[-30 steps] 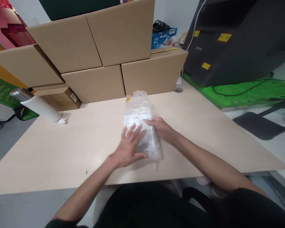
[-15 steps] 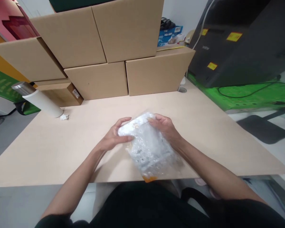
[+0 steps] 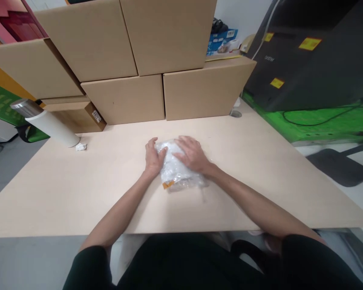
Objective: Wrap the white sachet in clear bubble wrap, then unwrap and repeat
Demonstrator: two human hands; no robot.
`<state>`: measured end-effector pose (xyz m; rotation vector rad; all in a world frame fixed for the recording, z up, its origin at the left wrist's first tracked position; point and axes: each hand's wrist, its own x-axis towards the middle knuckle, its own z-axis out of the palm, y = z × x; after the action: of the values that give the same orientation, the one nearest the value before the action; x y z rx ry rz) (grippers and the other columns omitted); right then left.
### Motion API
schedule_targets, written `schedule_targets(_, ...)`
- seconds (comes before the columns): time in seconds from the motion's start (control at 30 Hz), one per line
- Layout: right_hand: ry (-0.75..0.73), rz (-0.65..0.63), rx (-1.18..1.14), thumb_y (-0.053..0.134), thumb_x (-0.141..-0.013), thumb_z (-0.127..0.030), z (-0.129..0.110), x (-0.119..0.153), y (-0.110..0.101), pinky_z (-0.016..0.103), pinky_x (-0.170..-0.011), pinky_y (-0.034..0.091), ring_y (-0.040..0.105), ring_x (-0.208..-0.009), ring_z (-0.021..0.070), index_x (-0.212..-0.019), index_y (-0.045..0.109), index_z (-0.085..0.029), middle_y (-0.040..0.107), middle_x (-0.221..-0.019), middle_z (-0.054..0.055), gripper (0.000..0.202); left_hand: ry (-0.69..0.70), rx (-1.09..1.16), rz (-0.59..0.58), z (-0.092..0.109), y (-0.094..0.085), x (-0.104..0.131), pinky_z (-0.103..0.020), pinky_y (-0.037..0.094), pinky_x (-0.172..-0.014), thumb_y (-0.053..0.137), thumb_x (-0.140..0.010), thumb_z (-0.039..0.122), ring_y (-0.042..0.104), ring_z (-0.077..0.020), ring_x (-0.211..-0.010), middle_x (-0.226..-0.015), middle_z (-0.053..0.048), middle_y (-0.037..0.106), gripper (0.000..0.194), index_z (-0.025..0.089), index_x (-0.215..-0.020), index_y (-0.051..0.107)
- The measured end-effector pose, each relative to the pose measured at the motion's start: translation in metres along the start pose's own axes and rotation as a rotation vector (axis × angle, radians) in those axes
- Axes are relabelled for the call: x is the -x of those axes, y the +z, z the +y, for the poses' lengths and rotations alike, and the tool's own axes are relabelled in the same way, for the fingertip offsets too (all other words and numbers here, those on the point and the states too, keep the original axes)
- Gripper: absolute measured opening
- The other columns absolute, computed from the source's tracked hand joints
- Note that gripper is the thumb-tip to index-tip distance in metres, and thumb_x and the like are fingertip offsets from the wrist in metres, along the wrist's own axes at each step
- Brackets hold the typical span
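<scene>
A flat package in clear bubble wrap (image 3: 176, 168) rests on the table in front of me, with a strip of orange-brown tape at its near left corner. What is inside shows only as whitish. My left hand (image 3: 154, 156) grips its left edge, thumb over the top and fingers round the far side. Across the upper right of the wrap lies my right hand (image 3: 193, 154), fingers spread and slightly blurred. Loose clear plastic sticks out at the package's near right edge.
Cardboard boxes (image 3: 124, 100) are stacked along the back of the pale table (image 3: 63, 193). At the left stand a white bottle (image 3: 53, 128) with a steel cap and a crumpled white scrap (image 3: 81, 147). A dark printer (image 3: 305, 72) sits on a green surface (image 3: 326, 125) at the right.
The package has moved away from me and down onto the table, and it has turned. My right hand has gone from gripping its far edge to lying flat on top.
</scene>
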<state>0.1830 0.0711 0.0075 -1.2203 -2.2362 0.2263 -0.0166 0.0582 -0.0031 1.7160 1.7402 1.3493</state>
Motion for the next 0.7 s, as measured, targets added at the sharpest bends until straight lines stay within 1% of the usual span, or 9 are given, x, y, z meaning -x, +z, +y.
schedule_targets(0.07, -0.070, -0.180, -0.001, 0.038, -0.096, -0.066, -0.001, 0.009, -0.005, 0.055, -0.118, 0.022, 0.025, -0.149, 0.0352, -0.150, 0.044, -0.020, 0.035, -0.160, 0.016, 0.071, 0.096, -0.129, -0.056, 0.000, -0.005, 0.004, -0.051, 0.043, -0.105, 0.058, -0.089, 0.046, 0.052, -0.0331, -0.126, -0.141, -0.018, 0.046, 0.042, 0.018, -0.120, 0.061)
schedule_targets(0.1, -0.072, -0.246, -0.007, 0.037, -0.094, -0.071, 0.000, 0.012, -0.008, 0.056, -0.119, 0.020, 0.020, -0.151, 0.0357, -0.153, 0.039, -0.021, 0.029, -0.163, 0.015, 0.077, 0.125, -0.171, -0.114, 0.000, -0.008, 0.006, -0.054, 0.039, -0.109, 0.055, -0.091, 0.050, 0.047, -0.0350, -0.134, -0.149, -0.018, 0.040, 0.045, 0.019, -0.122, 0.062)
schedule_targets(0.13, -0.067, -0.296, -0.014, 0.038, -0.091, -0.075, 0.002, 0.015, -0.010, 0.058, -0.120, 0.017, 0.014, -0.153, 0.0359, -0.156, 0.033, -0.023, 0.022, -0.166, 0.015, 0.083, 0.152, -0.207, -0.186, 0.001, -0.012, 0.009, -0.057, 0.033, -0.112, 0.053, -0.091, 0.056, 0.039, -0.0371, -0.141, -0.155, -0.018, 0.034, 0.052, 0.020, -0.129, 0.059)
schedule_targets(0.2, -0.059, -0.370, -0.026, 0.040, -0.087, -0.080, 0.008, 0.018, -0.015, 0.060, -0.121, 0.011, 0.006, -0.154, 0.0363, -0.160, 0.022, -0.024, 0.011, -0.168, 0.014, 0.094, 0.188, -0.278, -0.361, 0.002, -0.020, 0.012, -0.063, 0.021, -0.116, 0.058, -0.083, 0.070, 0.020, -0.0416, -0.150, -0.164, -0.018, 0.022, 0.081, 0.023, -0.147, 0.043)
schedule_targets(0.27, -0.058, -0.423, -0.032, 0.044, -0.082, -0.084, 0.013, 0.019, -0.019, 0.063, -0.120, 0.008, 0.002, -0.154, 0.0380, -0.161, 0.016, -0.024, 0.006, -0.169, 0.015, 0.103, 0.204, -0.355, -0.541, 0.002, -0.029, 0.011, -0.067, 0.009, -0.118, 0.066, -0.067, 0.080, 0.004, -0.0449, -0.153, -0.167, -0.020, 0.010, 0.116, 0.023, -0.158, 0.022)
schedule_targets(0.3, -0.059, -0.443, -0.034, 0.047, -0.079, -0.085, 0.015, 0.019, -0.021, 0.064, -0.120, 0.008, 0.001, -0.154, 0.0390, -0.161, 0.015, -0.024, 0.005, -0.169, 0.016, 0.107, 0.208, -0.385, -0.614, 0.002, -0.033, 0.010, -0.067, 0.005, -0.118, 0.069, -0.061, 0.082, -0.001, -0.0457, -0.153, -0.168, -0.020, 0.005, 0.127, 0.023, -0.160, 0.015)
schedule_targets(0.37, -0.060, -0.470, -0.037, 0.050, -0.075, -0.087, 0.018, 0.019, -0.022, 0.064, -0.120, 0.007, 0.000, -0.154, 0.0401, -0.161, 0.013, -0.023, 0.004, -0.169, 0.017, 0.113, 0.212, -0.419, -0.710, 0.001, -0.039, 0.008, -0.066, -0.001, -0.118, 0.071, -0.056, 0.084, -0.005, -0.0457, -0.152, -0.168, -0.021, 0.000, 0.138, 0.022, -0.161, 0.006)
schedule_targets(0.47, -0.058, -0.474, -0.048, 0.052, -0.073, -0.087, 0.018, 0.020, -0.022, 0.061, -0.121, 0.007, 0.000, -0.154, 0.0397, -0.161, 0.013, -0.023, 0.004, -0.169, 0.017, 0.116, 0.213, -0.433, -0.757, -0.001, -0.042, 0.005, -0.065, -0.004, -0.119, 0.071, -0.054, 0.085, -0.006, -0.0456, -0.152, -0.168, -0.020, -0.002, 0.143, 0.022, -0.161, -0.001)
schedule_targets(0.7, -0.071, -0.431, -0.098, 0.054, -0.073, -0.087, 0.024, 0.023, -0.014, 0.058, -0.122, 0.011, 0.005, -0.154, 0.0400, -0.160, 0.014, -0.025, 0.009, -0.169, 0.013, 0.114, 0.266, -0.456, -0.761, -0.008, -0.038, 0.008, -0.064, -0.006, -0.119, 0.068, -0.059, 0.085, -0.005, -0.0442, -0.153, -0.168, -0.019, -0.002, 0.139, 0.024, -0.160, -0.005)
